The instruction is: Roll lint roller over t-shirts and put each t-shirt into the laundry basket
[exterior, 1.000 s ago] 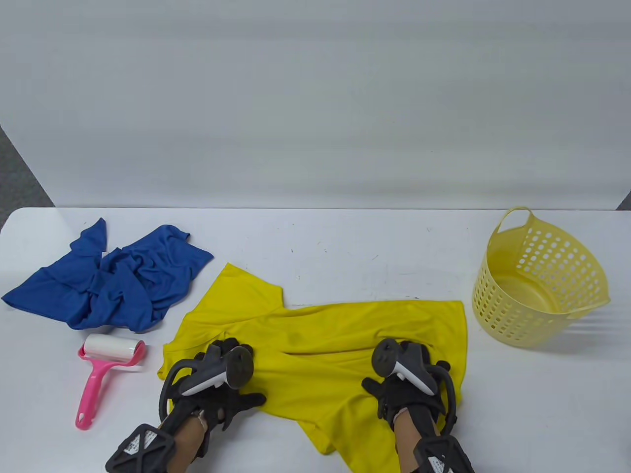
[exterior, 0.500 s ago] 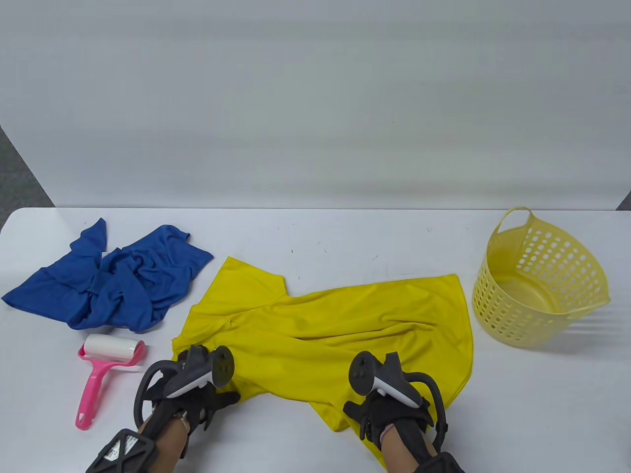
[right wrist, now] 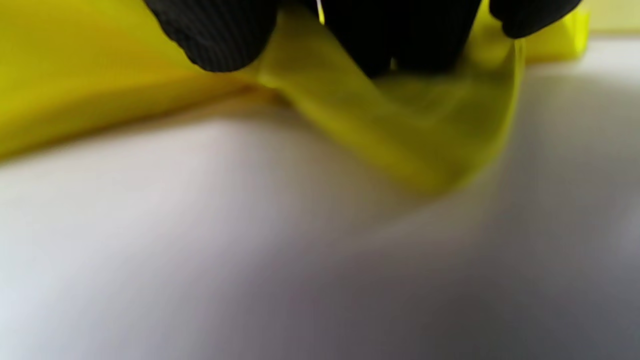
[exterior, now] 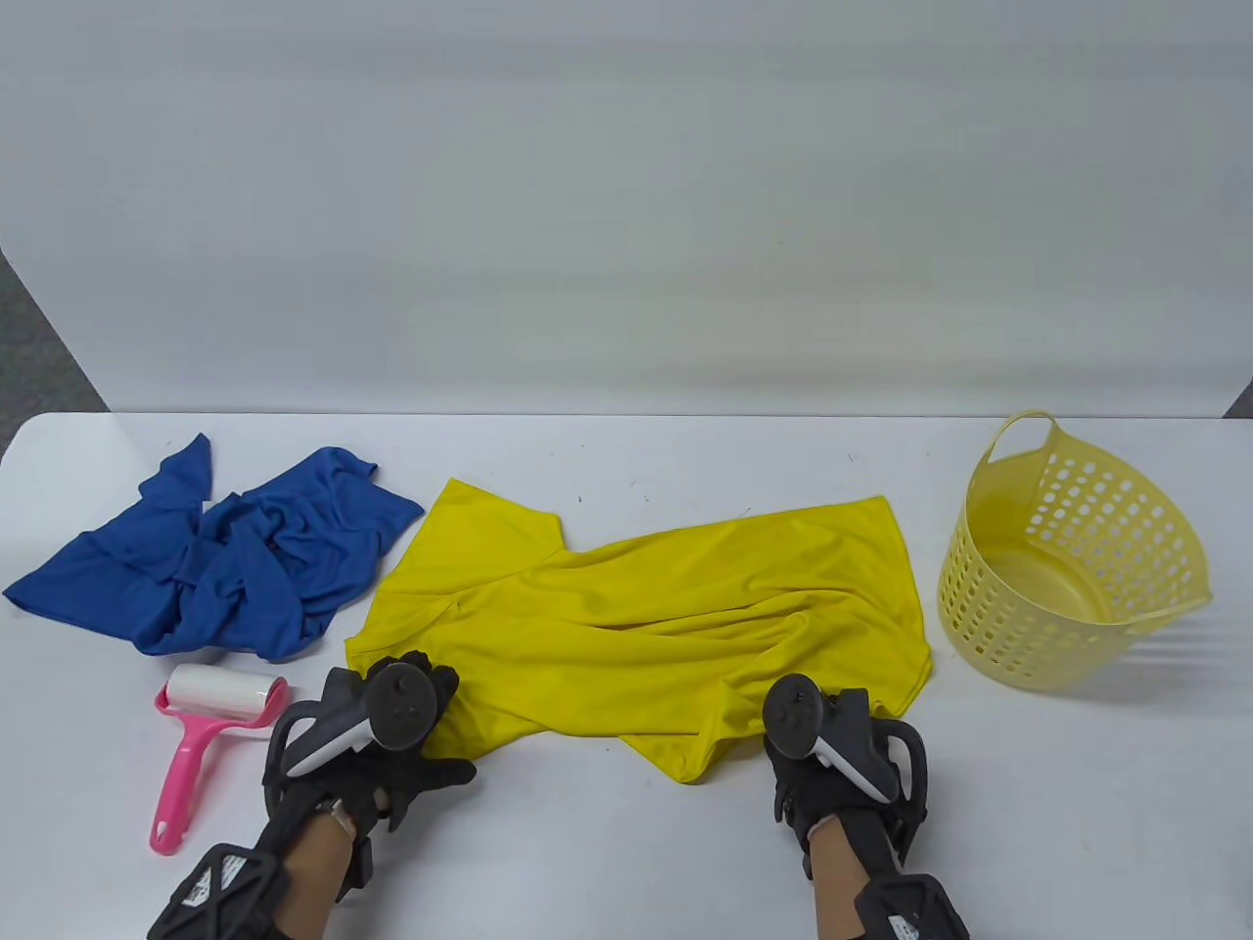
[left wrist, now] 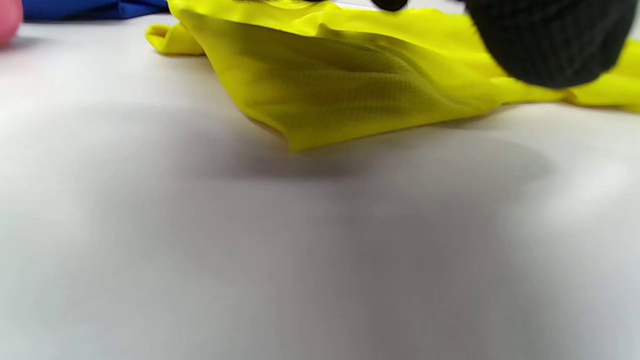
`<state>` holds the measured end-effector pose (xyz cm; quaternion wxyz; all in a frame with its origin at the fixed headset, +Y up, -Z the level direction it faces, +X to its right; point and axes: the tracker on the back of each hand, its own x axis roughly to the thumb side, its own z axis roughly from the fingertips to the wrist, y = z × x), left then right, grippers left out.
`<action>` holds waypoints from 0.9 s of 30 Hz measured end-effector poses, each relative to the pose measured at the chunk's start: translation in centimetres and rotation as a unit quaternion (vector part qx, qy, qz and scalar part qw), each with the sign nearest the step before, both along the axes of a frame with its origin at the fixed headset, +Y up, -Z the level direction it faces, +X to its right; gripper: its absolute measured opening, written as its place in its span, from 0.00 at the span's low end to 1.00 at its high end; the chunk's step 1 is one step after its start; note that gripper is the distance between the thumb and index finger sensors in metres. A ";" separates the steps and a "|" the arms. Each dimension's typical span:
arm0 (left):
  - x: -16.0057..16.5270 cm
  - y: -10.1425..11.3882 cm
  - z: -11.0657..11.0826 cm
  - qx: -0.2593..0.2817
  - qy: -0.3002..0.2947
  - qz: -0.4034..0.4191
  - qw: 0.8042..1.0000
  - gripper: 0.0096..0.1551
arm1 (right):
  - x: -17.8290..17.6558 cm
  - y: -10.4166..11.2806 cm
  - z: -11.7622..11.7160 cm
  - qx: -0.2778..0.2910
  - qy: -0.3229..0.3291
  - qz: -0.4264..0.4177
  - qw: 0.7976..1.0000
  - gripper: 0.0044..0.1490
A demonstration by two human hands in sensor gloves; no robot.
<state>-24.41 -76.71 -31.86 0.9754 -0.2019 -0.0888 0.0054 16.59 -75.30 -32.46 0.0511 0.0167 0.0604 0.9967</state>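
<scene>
Fingers [right wrist: 220, 35] pinching yellow t-shirt [right wrist: 390, 135] underneath

Along the top of the frame, the right hand [right wrist: 400, 30] pinches a fold of the yellow t-shirt [right wrist: 100, 85] between its black gloved fingers [right wrist: 215, 35]. The cloth is drawn up at the pinch and droops to the pale surface [right wrist: 250, 250], which fills the lower frame, blurred.
</scene>
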 end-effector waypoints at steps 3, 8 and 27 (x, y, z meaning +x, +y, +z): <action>0.4 -0.4 0.4 0.053 -0.001 -0.069 0.996 0.35 | 0.4 1.6 0.7 0.019 0.000 -0.068 0.998 0.27; -0.6 3.1 0.6 0.170 0.058 0.090 0.980 0.24 | 3.2 3.7 1.9 0.114 -0.046 -0.234 0.965 0.27; 2.1 0.0 0.4 0.042 -0.029 -0.082 0.995 0.45 | 4.7 2.5 1.4 0.048 -0.104 -0.210 0.971 0.28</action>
